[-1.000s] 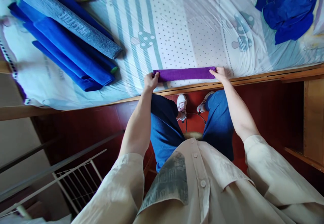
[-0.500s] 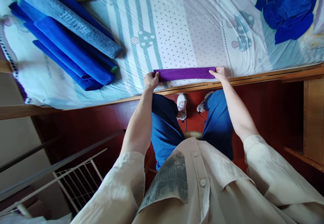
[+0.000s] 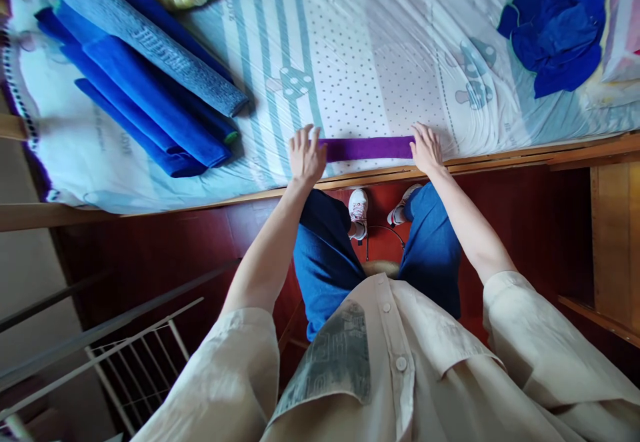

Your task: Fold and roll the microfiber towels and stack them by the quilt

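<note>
A purple cloth (image 3: pixel 369 149), folded into a long narrow strip, lies flat on the bed sheet (image 3: pixel 350 82) along the near edge. Over its left end rests my left hand (image 3: pixel 307 153), fingers spread and stretched forward. My right hand (image 3: pixel 427 148) lies over the right end with its fingers apart in the same way. Both palms face down, hiding the two ends of the strip. Whether the fingers press on the cloth or only touch it, I cannot tell.
Rolled blue cloths (image 3: pixel 165 109) and a grey-blue roll (image 3: pixel 155 49) lie at the left of the bed. A crumpled blue cloth (image 3: pixel 560 32) is at the far right. The wooden bed edge (image 3: pixel 380 177) runs before my knees. A white rack (image 3: pixel 145 362) stands lower left.
Both hands have let go of the strip's ends, which they were pinching, and have opened out flat over them. The view has shifted slightly.
</note>
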A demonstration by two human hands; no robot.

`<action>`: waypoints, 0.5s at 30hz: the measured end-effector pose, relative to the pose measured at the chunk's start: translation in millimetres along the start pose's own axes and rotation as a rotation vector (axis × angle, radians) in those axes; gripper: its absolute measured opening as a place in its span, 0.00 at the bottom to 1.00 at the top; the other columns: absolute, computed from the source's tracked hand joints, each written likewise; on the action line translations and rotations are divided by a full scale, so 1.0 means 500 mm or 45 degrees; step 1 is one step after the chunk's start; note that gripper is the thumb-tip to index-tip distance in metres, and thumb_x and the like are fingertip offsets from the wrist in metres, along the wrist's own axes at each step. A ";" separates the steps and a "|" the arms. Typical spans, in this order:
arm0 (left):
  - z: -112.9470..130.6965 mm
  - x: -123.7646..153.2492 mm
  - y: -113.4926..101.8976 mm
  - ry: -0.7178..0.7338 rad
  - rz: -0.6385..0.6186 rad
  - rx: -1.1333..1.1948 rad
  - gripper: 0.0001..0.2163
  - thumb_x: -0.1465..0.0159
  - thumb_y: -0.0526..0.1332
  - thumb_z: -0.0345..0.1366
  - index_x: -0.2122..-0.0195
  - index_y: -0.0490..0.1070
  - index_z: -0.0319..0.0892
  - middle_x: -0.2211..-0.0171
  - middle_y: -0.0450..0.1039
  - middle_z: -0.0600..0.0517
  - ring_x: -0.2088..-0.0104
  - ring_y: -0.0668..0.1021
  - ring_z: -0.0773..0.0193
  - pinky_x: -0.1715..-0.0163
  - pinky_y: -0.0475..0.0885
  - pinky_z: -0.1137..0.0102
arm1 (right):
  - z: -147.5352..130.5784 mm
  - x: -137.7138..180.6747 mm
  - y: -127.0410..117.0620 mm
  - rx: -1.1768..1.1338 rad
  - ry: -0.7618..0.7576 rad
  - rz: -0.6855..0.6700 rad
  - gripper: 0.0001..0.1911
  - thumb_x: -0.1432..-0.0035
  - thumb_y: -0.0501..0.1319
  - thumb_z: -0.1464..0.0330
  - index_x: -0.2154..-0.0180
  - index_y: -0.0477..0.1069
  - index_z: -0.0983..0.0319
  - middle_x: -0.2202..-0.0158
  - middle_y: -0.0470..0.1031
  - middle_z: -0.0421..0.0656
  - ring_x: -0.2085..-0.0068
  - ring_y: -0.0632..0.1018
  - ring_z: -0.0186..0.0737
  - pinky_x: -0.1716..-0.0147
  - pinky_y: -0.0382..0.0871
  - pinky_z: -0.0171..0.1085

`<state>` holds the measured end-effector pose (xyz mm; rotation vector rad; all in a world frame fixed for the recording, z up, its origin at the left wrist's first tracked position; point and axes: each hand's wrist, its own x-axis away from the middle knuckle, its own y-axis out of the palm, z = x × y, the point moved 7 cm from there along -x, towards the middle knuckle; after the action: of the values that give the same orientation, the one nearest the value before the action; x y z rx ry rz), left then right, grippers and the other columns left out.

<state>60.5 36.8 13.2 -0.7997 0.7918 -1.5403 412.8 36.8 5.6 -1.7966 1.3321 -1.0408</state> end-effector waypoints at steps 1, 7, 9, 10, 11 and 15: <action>0.021 0.004 0.012 0.124 -0.080 -0.012 0.28 0.24 0.56 0.49 0.29 0.66 0.38 0.25 0.62 0.34 0.24 0.61 0.39 0.24 0.55 0.45 | -0.025 0.003 0.008 0.044 -0.076 -0.062 0.38 0.25 0.56 0.55 0.21 0.54 0.60 0.19 0.52 0.53 0.19 0.51 0.64 0.21 0.43 0.69; 0.024 0.015 0.063 0.345 -0.411 -0.079 0.39 0.27 0.56 0.48 0.21 0.53 0.28 0.21 0.51 0.29 0.20 0.53 0.37 0.21 0.43 0.41 | -0.077 0.014 0.050 0.187 -0.246 -0.322 0.44 0.26 0.57 0.54 0.19 0.47 0.65 0.17 0.48 0.52 0.17 0.48 0.59 0.18 0.37 0.62; 0.003 0.011 0.062 0.323 -0.434 -0.095 0.38 0.28 0.55 0.43 0.20 0.51 0.29 0.20 0.51 0.31 0.19 0.54 0.39 0.21 0.43 0.41 | -0.070 0.012 0.051 0.202 -0.236 -0.338 0.45 0.27 0.57 0.54 0.19 0.47 0.65 0.17 0.48 0.52 0.17 0.48 0.58 0.18 0.38 0.61; -0.005 0.009 0.060 0.320 -0.432 -0.090 0.37 0.28 0.55 0.41 0.20 0.51 0.31 0.21 0.52 0.32 0.19 0.54 0.41 0.20 0.43 0.41 | -0.067 0.011 0.051 0.210 -0.229 -0.344 0.44 0.27 0.56 0.54 0.19 0.48 0.65 0.17 0.48 0.51 0.17 0.48 0.57 0.18 0.38 0.61; -0.010 0.007 0.058 0.322 -0.424 -0.079 0.36 0.28 0.54 0.39 0.20 0.51 0.32 0.21 0.53 0.33 0.19 0.55 0.42 0.20 0.44 0.41 | -0.064 0.010 0.050 0.220 -0.220 -0.352 0.44 0.26 0.56 0.55 0.19 0.48 0.65 0.17 0.47 0.51 0.17 0.48 0.56 0.18 0.38 0.60; -0.016 0.003 0.051 0.271 -0.352 -0.006 0.32 0.26 0.47 0.32 0.22 0.57 0.32 0.23 0.60 0.33 0.20 0.58 0.45 0.20 0.44 0.42 | -0.067 0.009 0.042 0.258 -0.157 -0.401 0.41 0.25 0.53 0.53 0.20 0.51 0.65 0.17 0.46 0.52 0.17 0.49 0.54 0.18 0.41 0.57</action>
<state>67.0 33.2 -12.3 -0.7811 0.8667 -1.8939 374.7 25.2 4.1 -1.9172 0.8540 -1.1625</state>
